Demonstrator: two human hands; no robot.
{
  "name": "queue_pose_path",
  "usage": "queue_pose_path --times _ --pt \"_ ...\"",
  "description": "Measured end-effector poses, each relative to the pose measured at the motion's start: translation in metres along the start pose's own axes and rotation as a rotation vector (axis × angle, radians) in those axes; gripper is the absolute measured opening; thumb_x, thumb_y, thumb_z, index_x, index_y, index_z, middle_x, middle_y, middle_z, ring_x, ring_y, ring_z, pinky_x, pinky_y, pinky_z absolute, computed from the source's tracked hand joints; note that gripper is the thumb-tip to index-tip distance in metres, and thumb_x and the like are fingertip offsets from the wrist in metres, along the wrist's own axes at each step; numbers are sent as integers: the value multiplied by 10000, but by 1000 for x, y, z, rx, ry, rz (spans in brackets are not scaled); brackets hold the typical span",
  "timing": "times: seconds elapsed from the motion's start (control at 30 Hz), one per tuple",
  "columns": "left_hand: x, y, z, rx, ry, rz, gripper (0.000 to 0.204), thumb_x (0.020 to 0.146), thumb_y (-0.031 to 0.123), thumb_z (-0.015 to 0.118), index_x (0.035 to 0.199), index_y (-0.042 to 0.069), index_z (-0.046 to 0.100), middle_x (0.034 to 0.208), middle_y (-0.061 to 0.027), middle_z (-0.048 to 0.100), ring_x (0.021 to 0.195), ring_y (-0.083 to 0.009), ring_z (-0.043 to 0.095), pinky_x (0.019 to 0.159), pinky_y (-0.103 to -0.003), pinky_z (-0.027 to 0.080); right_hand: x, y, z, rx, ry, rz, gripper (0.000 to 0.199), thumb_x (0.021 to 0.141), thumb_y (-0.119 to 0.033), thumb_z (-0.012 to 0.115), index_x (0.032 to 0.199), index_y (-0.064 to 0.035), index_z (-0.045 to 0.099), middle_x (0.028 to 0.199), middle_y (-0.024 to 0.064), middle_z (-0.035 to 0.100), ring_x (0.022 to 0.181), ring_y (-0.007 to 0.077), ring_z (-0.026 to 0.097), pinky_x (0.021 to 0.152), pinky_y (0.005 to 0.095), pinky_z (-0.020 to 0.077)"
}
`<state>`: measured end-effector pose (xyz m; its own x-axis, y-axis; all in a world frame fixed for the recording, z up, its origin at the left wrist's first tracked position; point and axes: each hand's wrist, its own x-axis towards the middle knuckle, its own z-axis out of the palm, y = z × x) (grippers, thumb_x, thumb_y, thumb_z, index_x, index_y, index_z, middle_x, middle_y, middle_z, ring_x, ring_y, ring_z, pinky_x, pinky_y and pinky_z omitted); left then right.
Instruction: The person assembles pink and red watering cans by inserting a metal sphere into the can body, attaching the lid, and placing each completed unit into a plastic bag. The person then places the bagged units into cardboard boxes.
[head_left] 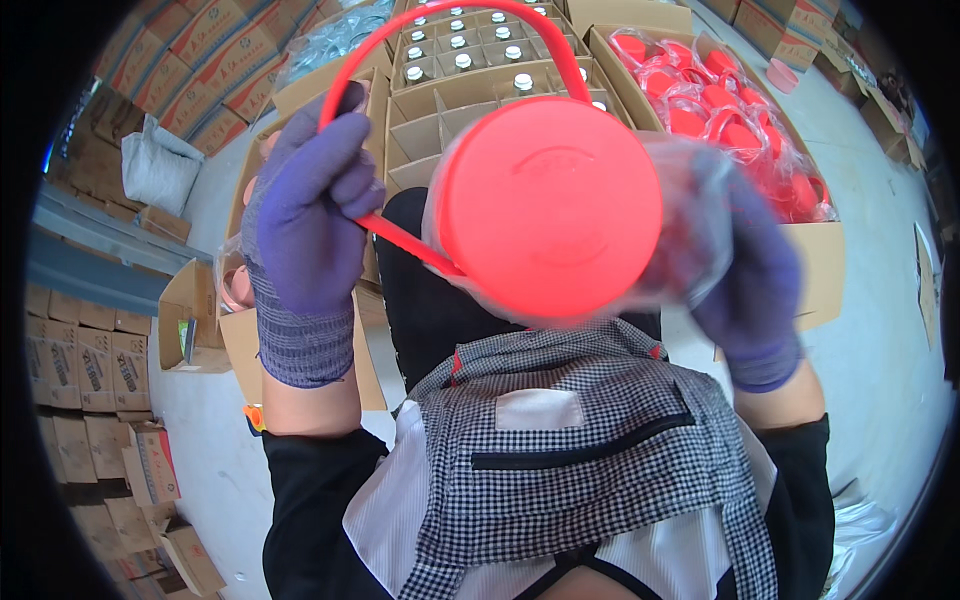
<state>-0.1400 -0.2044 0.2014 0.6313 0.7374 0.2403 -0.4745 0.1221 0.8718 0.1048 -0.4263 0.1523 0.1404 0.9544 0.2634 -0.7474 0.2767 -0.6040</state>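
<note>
In front of my chest is a round red lid (550, 210) with a long looped red handle (452, 5). My left hand (315, 205), in a purple knit glove, is closed around the left side of this handle. Clear plastic film (690, 215) wraps partly around the lid and bunches out to its right. My right hand (755, 270), gloved alike and smeared by motion, is at that bunched plastic; its fingers hardly show. The lid's flat face is turned toward me.
Beyond the lid stands a divided carton (412, 138) with several capped bottles. An open box to its right holds red handled lids (720, 95) in plastic. Pink items (238, 285) sit in a left box. Stacked cartons (95, 365) line the left side.
</note>
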Motion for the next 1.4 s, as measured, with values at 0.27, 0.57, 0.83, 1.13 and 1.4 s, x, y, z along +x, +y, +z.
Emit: queue_pose_path --times 0.27,0.57,0.83,1.13,1.4 --pt "-34 25 42 476 -192 174 347 888 31 593 1209 -99 600 935 -74 599 521 -48 438 499 -200 364 45 -58 10 -1297 244 108 338 998 -175 625 1265 29 653 1117 68 705 1045 162 660 954 321 530" --pt "-4 -19 29 849 -454 556 226 940 7 604 1143 -76 657 1076 -132 642 592 -64 523 528 -197 398 37 -48 101 -2489 -402 -127 1096 659 -602 892 1486 -9 485 1260 226 627 1010 366 689 943 463 544" --pt "2 -30 28 543 -221 282 275 1004 14 545 1247 -94 616 973 -74 603 613 -45 488 535 -192 393 78 -58 106 -2548 -1163 -152 1199 561 -617 914 1534 -102 440 1416 232 514 1147 435 630 942 509 558" --pt "5 -55 5 567 -263 517 291 1036 48 507 1269 -108 582 871 -40 534 598 -21 423 524 -178 353 59 -62 133 -2338 -470 580 1278 555 -621 912 1566 -76 351 1440 239 511 1254 455 594 1019 523 525" --pt "-5 -44 -9 507 -178 302 370 1061 124 474 1318 -132 550 768 24 465 557 -4 353 503 -163 283 34 -82 120 -2389 -555 177 1095 613 -501 914 1536 -208 402 1350 196 535 1178 442 614 946 506 568"
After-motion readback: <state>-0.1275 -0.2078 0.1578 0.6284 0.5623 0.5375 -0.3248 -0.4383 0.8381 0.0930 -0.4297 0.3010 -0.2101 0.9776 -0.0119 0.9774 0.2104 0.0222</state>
